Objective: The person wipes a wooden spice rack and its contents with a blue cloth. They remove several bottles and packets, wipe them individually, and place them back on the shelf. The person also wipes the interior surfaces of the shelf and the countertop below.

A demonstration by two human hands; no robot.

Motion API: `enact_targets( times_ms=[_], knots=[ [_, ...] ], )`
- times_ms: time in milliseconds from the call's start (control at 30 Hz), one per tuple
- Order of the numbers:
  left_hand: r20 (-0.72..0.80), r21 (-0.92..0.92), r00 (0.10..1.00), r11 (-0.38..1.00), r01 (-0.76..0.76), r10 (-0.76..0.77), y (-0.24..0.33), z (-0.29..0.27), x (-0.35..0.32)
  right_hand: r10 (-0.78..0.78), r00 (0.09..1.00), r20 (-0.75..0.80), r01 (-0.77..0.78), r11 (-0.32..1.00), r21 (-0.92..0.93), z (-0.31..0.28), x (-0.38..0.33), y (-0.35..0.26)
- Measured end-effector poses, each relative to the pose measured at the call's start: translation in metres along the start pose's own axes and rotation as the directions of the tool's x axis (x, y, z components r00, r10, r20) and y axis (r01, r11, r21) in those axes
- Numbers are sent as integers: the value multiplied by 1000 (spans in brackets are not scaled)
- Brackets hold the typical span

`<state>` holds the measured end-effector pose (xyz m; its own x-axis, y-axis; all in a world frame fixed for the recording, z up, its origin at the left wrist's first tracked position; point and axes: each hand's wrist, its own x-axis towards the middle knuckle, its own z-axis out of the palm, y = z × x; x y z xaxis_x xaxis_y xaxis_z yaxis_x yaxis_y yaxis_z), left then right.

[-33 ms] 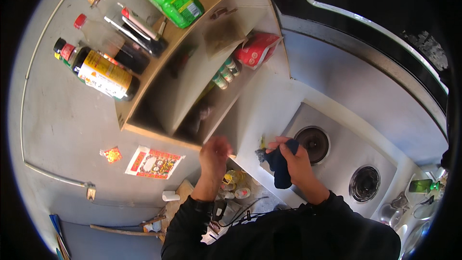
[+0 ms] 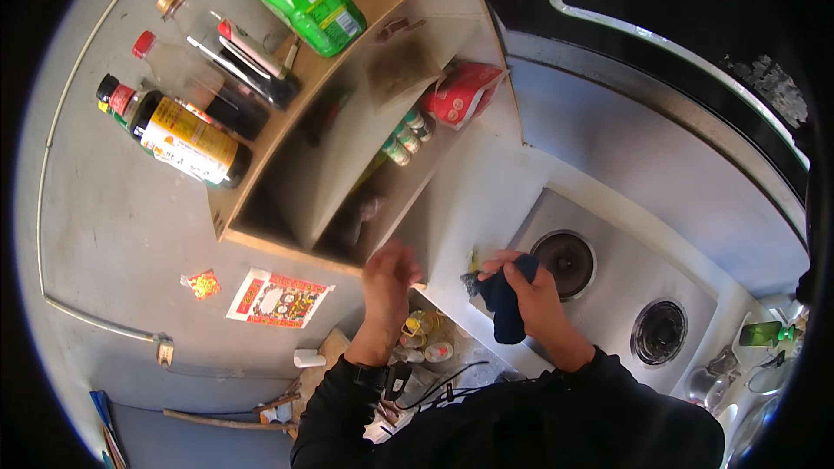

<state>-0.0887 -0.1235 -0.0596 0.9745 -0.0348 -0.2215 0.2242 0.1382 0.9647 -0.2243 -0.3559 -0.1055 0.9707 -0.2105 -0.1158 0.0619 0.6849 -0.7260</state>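
Note:
My right hand is closed around a dark blue cloth, which hangs down below the fingers. It is above the near left part of a steel gas stove, beside the left burner. My left hand is raised at the lower front corner of a wooden shelf unit. Its fingers are smeared by motion, so their pose is unclear, as is whether they touch the shelf edge. Just left of the cloth, a small dark crumpled thing lies on the white counter.
On the shelf top stand a dark sauce bottle, other bottles and a green jug. Small spice jars and a red packet sit inside. Bottles crowd below the counter. A green bottle is at far right.
The picture has shifted slightly downward. Both hands keep nearly the same places, and the cloth stays in my right hand.

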Motion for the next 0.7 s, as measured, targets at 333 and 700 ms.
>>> enact_targets(
  times_ms=[333, 700],
  knots=[
    [492, 867, 516, -337, -367, 702, 100, 134, 164, 89, 994, 65, -90, 996, 12, 13, -22, -5],
    [494, 868, 598, -319, -380, 631, 125, 146, 185, 4, 1000, 8, -4, 1000, 7, 0, -17, -16]
  ],
)
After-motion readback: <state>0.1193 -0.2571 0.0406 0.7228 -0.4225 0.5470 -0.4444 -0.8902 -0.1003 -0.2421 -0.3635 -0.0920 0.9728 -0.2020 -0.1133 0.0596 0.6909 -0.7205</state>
